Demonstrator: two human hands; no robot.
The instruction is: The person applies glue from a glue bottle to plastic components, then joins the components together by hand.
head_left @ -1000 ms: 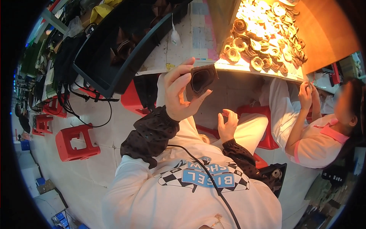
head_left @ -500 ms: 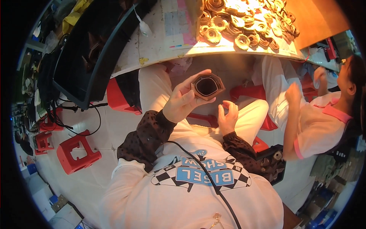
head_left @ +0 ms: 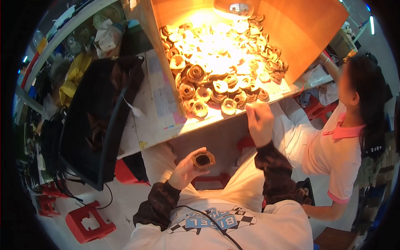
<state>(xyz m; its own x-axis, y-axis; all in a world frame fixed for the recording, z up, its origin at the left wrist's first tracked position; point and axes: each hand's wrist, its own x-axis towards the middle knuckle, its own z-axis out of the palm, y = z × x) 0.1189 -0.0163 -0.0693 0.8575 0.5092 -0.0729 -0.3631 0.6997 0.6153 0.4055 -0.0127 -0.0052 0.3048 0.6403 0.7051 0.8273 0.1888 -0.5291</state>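
Brown and ring-shaped, a coiled roll [head_left: 203,159] sits in the fingertips of the left hand [head_left: 186,168], pinched at its rim with the dark hollow facing up; the hand is closed around it, held low over the person's lap and just short of the table edge [head_left: 166,133]. Up and to the right of that hand, well apart from it, the right hand [head_left: 260,121] is raised to the lit edge of the table, fingers curled loosely; whether it grips anything cannot be told, since the fingertips are turned away and washed in glare. Just beyond the right hand's fingers lies a heap of similar tan coiled rolls [head_left: 216,71], spread under a bright lamp [head_left: 236,8] inside an orange-walled box [head_left: 300,29]. The nearest rolls in the heap lie just beside the right hand's knuckles. To the left of the left hand, past the table edge, a black tray [head_left: 89,121] leans at a tilt, and below it on the pale floor stands a red plastic stool [head_left: 89,221]. To the right of the right hand sits another person in a white and pink shirt [head_left: 333,146], one arm stretched toward the far side of the box
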